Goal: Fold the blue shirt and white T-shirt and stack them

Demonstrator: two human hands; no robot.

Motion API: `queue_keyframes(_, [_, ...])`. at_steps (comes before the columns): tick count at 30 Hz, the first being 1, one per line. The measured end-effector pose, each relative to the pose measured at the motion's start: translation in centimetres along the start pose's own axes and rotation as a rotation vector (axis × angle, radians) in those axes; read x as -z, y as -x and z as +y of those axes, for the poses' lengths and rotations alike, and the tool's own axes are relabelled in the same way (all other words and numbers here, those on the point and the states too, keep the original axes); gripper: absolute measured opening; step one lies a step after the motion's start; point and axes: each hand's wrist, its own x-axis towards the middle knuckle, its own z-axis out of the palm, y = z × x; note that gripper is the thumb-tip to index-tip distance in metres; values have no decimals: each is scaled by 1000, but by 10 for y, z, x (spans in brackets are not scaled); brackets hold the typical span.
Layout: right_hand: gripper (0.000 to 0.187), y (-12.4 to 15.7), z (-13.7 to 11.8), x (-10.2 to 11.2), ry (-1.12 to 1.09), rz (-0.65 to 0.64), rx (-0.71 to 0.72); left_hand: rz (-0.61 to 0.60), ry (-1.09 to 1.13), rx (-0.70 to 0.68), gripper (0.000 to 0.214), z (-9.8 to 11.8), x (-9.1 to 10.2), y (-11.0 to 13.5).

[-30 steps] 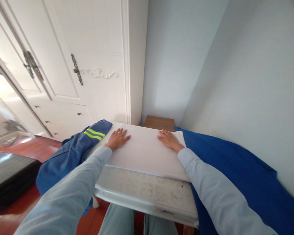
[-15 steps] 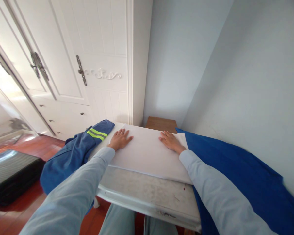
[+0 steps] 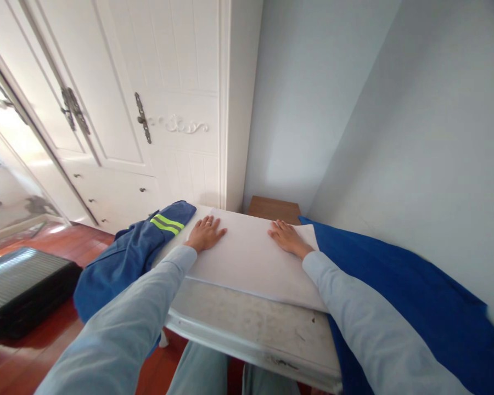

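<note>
A flat white sheet (image 3: 247,263), paper or cloth I cannot tell, lies across a worn white table (image 3: 263,323). My left hand (image 3: 206,232) rests palm down on its left side, fingers spread, with a ring on one finger. On the right side of the sheet my right hand (image 3: 287,237) lies flat too, fingers stretched out. Neither hand grips anything. Left of my left hand, a dark blue garment (image 3: 123,269) with a yellow-green reflective band hangs over the table's edge. Blue cloth (image 3: 387,274) spreads beside my right forearm.
A white wardrobe (image 3: 185,66) stands behind the table at left. A wooden piece of furniture (image 3: 274,209) sits in the corner by the grey wall (image 3: 436,137). On the red-brown floor (image 3: 57,362) at left lies a ribbed suitcase (image 3: 28,291).
The view has shifted slightly, so everything appears a little further right. Both hands stay flat on the white sheet, in nearly the same places.
</note>
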Motion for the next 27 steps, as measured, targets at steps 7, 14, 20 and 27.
queue_keyframes(7, [72, 3, 5, 2, 10, -15, 12, 11, 0, -19, 72, -5, -5, -2])
queue_keyframes(14, [70, 9, 18, 4, 11, -6, 17, 20, 23, -20, 69, -9, -6, -3])
queue_keyframes(20, [70, 9, 19, 2, 29, 13, 26, 20, 42, -24, 71, -7, -3, -1])
queue_keyframes(27, [69, 8, 19, 2, 31, 5, 27, 17, 28, -16, 72, -6, -3, -1])
